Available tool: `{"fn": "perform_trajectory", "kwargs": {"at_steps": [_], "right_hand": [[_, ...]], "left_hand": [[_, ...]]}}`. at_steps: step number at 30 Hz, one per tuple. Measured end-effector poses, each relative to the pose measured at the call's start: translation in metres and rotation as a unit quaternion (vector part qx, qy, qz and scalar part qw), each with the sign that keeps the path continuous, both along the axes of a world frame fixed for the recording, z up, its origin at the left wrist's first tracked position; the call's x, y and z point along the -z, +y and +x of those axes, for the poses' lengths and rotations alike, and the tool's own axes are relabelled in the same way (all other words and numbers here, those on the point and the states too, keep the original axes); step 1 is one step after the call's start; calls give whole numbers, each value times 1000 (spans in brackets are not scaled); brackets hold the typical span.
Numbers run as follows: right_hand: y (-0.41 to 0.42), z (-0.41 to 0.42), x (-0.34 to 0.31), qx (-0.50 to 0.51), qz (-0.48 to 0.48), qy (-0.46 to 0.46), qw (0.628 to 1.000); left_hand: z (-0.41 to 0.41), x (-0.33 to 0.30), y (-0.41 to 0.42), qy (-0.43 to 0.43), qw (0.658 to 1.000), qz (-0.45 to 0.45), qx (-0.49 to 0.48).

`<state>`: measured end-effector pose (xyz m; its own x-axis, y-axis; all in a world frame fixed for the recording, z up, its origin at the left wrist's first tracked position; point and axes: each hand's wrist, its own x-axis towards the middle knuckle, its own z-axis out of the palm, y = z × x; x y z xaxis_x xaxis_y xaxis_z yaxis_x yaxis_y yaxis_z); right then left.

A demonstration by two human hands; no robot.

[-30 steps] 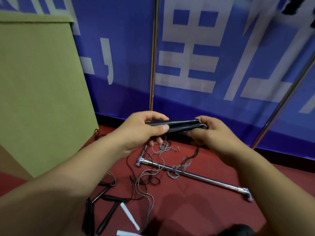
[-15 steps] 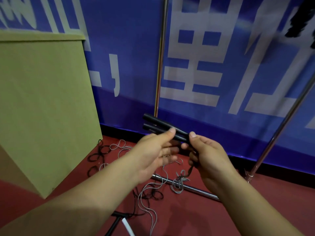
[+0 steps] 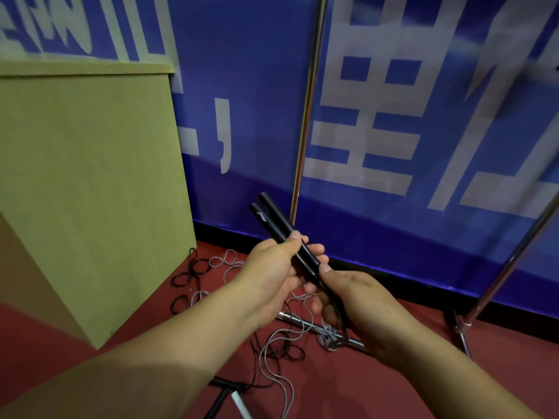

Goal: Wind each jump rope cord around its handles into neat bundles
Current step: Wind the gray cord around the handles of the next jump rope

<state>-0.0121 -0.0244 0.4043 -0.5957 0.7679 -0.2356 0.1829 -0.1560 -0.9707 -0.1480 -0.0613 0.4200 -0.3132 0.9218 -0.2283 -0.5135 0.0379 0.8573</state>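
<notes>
Against a blue banner [image 3: 393, 207], left hand [image 3: 272, 276] clasps paired black handles [image 3: 281, 234] at center frame; right hand [image 3: 357, 300] pinches their black cord [image 3: 338, 309].

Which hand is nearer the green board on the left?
Left. The left hand grips the black handles on the side facing the green board; the right hand sits farther away, pinching the cord end below the handles.

Two black handles [image 3: 273, 220] in left hand [image 3: 272, 273], right hand [image 3: 357, 300] alongside.
</notes>
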Motion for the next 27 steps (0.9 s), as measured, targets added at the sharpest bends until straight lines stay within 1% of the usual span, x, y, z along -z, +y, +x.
{"fn": "perform_trajectory", "kwargs": {"at_steps": [3,6,10,12,14,16,18,19,20,22,25,27], "right_hand": [[0,-1,-2,-47,21,-25,998],[4,0,-1,-87,33,-37,995],[12,4,3,-147,82,-102,980],[16,6,5,-160,85,-115,977],[21,7,8,-165,115,-130,971],[26,9,14,-171,177,-190,950],[35,12,22,-170,238,-282,914],[39,14,25,-154,249,-317,902],[43,16,28,-133,247,-334,900],[49,20,32,-99,213,-317,919],[50,18,26,-61,117,-225,965],[48,17,15,-27,60,-163,984]], "left_hand": [[-11,1,-4,5,1000,3,-14],[-20,0,-9,27,999,-2,-25],[-25,0,-13,48,998,-12,-36],[-27,0,-14,58,997,-20,-50],[-27,0,-15,64,995,-30,-66],[-28,0,-15,77,994,-32,-75],[-30,1,-15,91,991,-30,-88],[-31,1,-15,98,990,-30,-93],[-33,2,-15,105,990,-32,-94],[-33,3,-14,123,987,-39,-91],[-38,10,-10,180,977,-36,-106],[-43,14,-7,230,966,-37,-111]]}}
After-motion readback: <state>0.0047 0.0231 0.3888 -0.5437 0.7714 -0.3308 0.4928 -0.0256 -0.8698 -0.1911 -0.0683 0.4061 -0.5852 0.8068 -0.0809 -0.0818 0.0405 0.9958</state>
